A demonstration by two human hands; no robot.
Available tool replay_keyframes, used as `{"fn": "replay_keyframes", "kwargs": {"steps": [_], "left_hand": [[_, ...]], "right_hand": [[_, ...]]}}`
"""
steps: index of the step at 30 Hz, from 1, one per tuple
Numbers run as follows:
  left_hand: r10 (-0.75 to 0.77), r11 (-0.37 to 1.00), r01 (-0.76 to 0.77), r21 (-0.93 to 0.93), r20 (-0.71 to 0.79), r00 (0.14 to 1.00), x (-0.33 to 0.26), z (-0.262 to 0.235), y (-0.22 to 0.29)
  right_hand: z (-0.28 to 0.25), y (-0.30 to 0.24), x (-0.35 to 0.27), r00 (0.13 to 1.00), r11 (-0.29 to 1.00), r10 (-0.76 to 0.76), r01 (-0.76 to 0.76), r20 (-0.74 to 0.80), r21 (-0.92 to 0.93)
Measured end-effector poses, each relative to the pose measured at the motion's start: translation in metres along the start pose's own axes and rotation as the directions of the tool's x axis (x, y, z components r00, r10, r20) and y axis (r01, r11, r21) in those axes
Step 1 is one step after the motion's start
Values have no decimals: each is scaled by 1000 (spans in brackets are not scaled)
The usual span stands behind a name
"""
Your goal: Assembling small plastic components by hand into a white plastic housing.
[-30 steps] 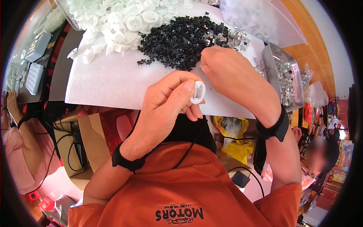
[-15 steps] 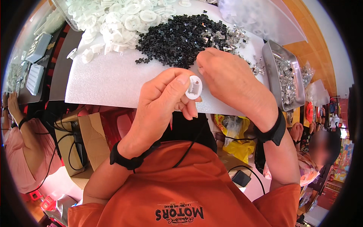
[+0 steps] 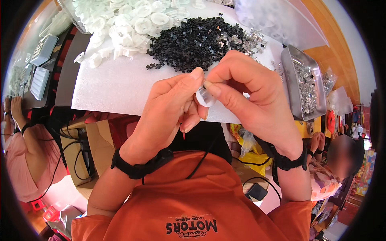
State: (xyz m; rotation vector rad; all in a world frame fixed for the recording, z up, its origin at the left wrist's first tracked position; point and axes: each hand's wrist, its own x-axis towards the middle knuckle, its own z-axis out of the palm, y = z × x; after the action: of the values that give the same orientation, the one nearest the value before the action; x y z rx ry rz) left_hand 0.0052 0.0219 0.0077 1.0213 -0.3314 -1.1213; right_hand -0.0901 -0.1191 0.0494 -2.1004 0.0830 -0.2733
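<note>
Grip: a small white round part [image 3: 206,97] was pinched between the fingertips of both hands, left hand [image 3: 169,112] from below, right hand [image 3: 249,96] from above with thumb and forefinger pressed on its rim. The part was held in the air, just above the near edge of the white foam surface [image 3: 120,84], not resting on it. Whether a black piece was already seated in it could not be told; the fingers hid the joint. One unit was judged to be in hand and not yet set down. Much was judged left: a big heap of white round parts [image 3: 128,20], a pile of small black pieces [image 3: 193,40] beside it, and a metal tray of small shiny bits [image 3: 305,84] at the right.
</note>
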Motion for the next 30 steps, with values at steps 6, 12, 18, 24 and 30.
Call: {"fn": "replay_keyframes", "kwargs": {"steps": [6, 12, 18, 24, 30], "left_hand": [[-40, 998, 39, -42, -18, 999, 3, -1, 2], [-56, 997, 53, -61, -39, 998, 5, -1, 2], [-60, 997, 58, -41, -59, 996, 2, -1, 5], [-60, 998, 57, -41, -76, 995, 4, -1, 4], [-34, 999, 33, -27, -37, 999, 5, -2, 0]], "right_hand": [[3, 7, 1, 990, 982, -141, 138, -15, -132], [6, 9, 2, 934, 889, -351, 312, -62, -334], [7, 11, -1, 913, 813, -407, 349, -25, -465], [8, 10, -1, 907, 791, -420, 375, 16, -483], [4, 11, 4, 976, 961, -219, 213, -11, -176]]}}
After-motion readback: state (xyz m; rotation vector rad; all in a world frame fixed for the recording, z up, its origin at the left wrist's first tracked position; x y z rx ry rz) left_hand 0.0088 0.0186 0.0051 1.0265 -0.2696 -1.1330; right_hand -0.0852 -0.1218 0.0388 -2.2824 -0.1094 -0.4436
